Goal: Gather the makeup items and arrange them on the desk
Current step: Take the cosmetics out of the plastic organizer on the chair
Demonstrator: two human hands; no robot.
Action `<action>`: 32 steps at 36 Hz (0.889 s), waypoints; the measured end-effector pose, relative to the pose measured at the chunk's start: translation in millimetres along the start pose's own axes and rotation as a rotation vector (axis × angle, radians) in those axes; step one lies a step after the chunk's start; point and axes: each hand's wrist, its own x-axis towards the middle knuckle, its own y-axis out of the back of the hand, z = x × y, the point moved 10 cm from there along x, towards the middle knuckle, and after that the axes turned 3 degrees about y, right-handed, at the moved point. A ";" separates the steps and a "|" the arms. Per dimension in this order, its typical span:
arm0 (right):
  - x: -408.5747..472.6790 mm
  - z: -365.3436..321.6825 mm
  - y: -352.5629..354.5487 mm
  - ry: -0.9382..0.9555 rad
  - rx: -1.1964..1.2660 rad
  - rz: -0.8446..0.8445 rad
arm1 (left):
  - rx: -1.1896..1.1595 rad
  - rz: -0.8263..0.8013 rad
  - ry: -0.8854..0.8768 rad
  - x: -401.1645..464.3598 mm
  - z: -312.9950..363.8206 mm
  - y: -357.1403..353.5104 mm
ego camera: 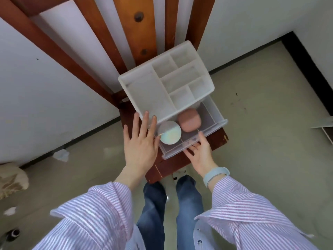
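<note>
A white plastic makeup organiser (144, 91) stands on a small dark wooden stool (218, 139). Its top compartments hold nothing. Its clear drawer (214, 112) is pulled out toward me. Inside lie a round iridescent white compact (170, 135) and a rounded pink case (189, 120). My left hand (140, 143) is flat with straight fingers against the organiser's left front corner, beside the compact. My right hand (201, 152) holds the drawer's front edge, thumb over the rim and fingers beneath it. A pale blue band sits on that wrist.
A tall wooden slatted frame (138, 27) rises behind the stool against the white wall. Scraps of white paper (61, 155) lie on the tiled floor at left, near a beige cushion (12, 179). My legs (171, 210) stand right before the stool.
</note>
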 end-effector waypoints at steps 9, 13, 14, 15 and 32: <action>-6.3 -0.6 18.0 -0.039 -0.165 -0.004 | -0.067 -0.040 0.087 -2.5 5.5 -0.2; -18.5 -15.3 23.5 -0.060 -0.478 -0.035 | -0.088 -0.001 0.159 -7.3 12.9 6.4; -22.0 -23.7 29.0 -0.020 -0.626 -0.018 | -0.086 0.054 0.136 -11.0 18.4 11.8; -24.0 -36.1 35.3 0.062 -0.777 0.017 | -0.078 0.113 0.092 -15.8 26.5 16.8; 7.5 -74.6 -69.5 0.928 -2.099 -0.493 | 0.070 -0.220 0.072 13.1 68.7 -57.9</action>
